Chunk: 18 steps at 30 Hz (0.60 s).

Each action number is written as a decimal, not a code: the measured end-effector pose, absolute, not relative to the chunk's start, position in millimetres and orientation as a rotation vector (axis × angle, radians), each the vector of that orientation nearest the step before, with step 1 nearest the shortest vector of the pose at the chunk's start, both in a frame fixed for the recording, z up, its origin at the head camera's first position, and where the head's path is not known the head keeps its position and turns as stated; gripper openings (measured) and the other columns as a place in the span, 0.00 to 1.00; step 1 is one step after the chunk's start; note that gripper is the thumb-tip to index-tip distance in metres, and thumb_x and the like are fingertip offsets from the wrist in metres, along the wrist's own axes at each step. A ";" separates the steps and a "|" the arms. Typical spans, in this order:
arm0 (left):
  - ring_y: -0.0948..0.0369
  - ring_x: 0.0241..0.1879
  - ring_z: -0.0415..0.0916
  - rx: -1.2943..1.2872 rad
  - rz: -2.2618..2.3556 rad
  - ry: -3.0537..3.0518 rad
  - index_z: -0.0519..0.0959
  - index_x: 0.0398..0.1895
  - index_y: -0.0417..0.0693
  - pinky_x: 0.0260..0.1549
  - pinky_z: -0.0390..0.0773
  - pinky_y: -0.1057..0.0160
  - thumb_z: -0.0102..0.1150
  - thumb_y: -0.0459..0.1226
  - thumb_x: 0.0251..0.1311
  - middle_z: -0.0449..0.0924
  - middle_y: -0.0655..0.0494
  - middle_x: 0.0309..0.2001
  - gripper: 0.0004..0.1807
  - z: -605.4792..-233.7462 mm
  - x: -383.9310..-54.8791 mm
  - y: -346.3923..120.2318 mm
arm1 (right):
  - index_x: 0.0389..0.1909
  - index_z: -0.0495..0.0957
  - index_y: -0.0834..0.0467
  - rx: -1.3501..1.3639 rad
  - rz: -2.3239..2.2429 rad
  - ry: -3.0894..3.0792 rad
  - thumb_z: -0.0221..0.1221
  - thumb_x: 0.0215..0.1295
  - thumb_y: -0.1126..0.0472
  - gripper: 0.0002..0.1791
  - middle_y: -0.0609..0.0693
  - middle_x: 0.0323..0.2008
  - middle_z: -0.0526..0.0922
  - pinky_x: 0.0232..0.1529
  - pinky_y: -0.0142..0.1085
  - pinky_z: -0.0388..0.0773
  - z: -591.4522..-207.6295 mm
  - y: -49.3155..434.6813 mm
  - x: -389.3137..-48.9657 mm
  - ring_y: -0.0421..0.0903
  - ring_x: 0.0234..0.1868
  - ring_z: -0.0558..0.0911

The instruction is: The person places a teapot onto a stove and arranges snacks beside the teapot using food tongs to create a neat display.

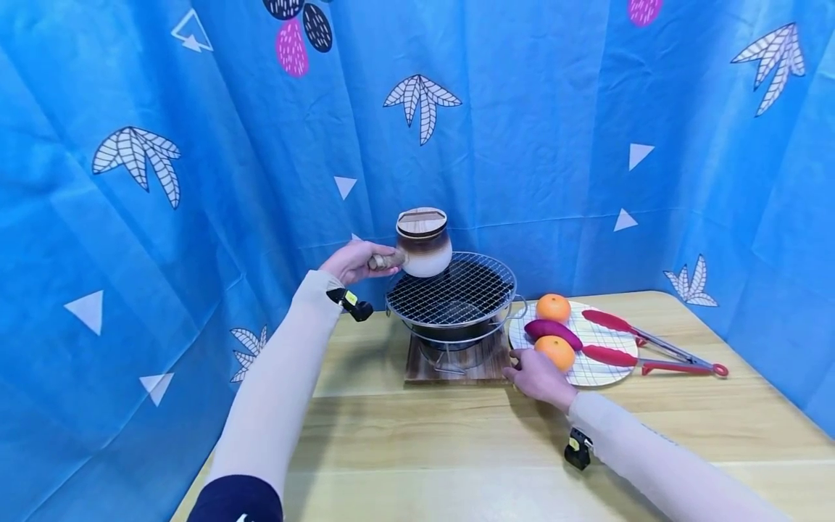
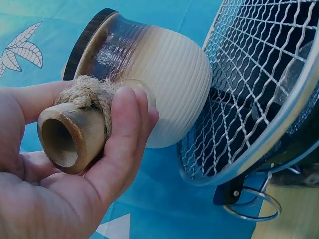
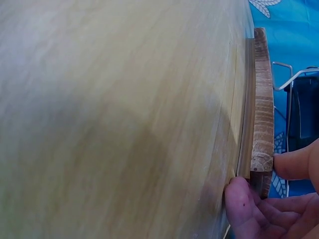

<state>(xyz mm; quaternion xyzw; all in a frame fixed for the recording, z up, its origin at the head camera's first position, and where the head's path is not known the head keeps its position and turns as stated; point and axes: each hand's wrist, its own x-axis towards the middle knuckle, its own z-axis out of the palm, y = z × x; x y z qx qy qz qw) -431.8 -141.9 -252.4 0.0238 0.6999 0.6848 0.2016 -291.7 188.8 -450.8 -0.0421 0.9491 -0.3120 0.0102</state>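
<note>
My left hand grips the stubby, twine-wrapped handle of a small ceramic teapot. The pot is brown above and ribbed cream below, with a wooden lid. It overlaps the back left of the round wire grate in the head view. That grate covers a dark round grill, which stands on a wooden board. At the board's front right corner, my right hand pinches its edge, thumb on the upper face and fingers at the lower side.
Right of the grill lies a round grid-lined plate. On it are a back orange, a front orange and a purple elongated vegetable. Red-handled tongs extend past its right side. A blue curtain hangs behind the wooden table.
</note>
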 end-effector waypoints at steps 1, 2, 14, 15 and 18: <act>0.57 0.34 0.85 0.073 1.906 1.955 0.64 0.69 0.30 0.51 0.85 0.62 0.53 0.31 0.72 0.76 0.43 0.49 0.26 -252.8 -432.2 -140.3 | 0.64 0.74 0.68 -0.135 -0.973 2.966 0.64 0.67 0.55 0.30 0.52 0.32 0.81 0.24 0.35 0.72 -451.3 189.2 -292.0 0.46 0.29 0.77; 0.57 0.34 0.85 0.078 1.902 1.953 0.64 0.69 0.30 0.51 0.85 0.63 0.53 0.31 0.72 0.77 0.43 0.48 0.26 -253.3 -432.8 -138.7 | 0.64 0.74 0.68 -0.138 -0.973 2.966 0.64 0.67 0.55 0.29 0.52 0.31 0.81 0.24 0.35 0.72 -451.6 189.8 -292.3 0.46 0.28 0.77; 0.53 0.43 0.84 0.047 1.911 1.925 0.65 0.67 0.31 0.60 0.81 0.59 0.53 0.30 0.71 0.74 0.40 0.55 0.24 -259.1 -436.4 -131.5 | 0.63 0.75 0.67 -0.170 -0.940 2.998 0.65 0.67 0.55 0.29 0.51 0.32 0.82 0.26 0.34 0.74 -454.4 193.1 -296.1 0.45 0.29 0.78; 0.53 0.42 0.84 0.045 1.908 1.925 0.66 0.67 0.31 0.59 0.81 0.59 0.54 0.30 0.71 0.74 0.40 0.54 0.24 -258.9 -436.7 -131.0 | 0.63 0.75 0.68 -0.168 -0.943 2.994 0.64 0.67 0.55 0.29 0.51 0.31 0.82 0.25 0.35 0.74 -454.5 193.4 -296.2 0.45 0.28 0.78; 0.54 0.39 0.85 0.045 1.899 1.922 0.66 0.67 0.31 0.55 0.84 0.61 0.54 0.30 0.71 0.75 0.40 0.53 0.24 -257.5 -437.6 -129.7 | 0.64 0.74 0.67 -0.159 -0.946 2.988 0.64 0.67 0.55 0.29 0.51 0.30 0.81 0.25 0.35 0.73 -454.0 194.5 -295.9 0.45 0.27 0.77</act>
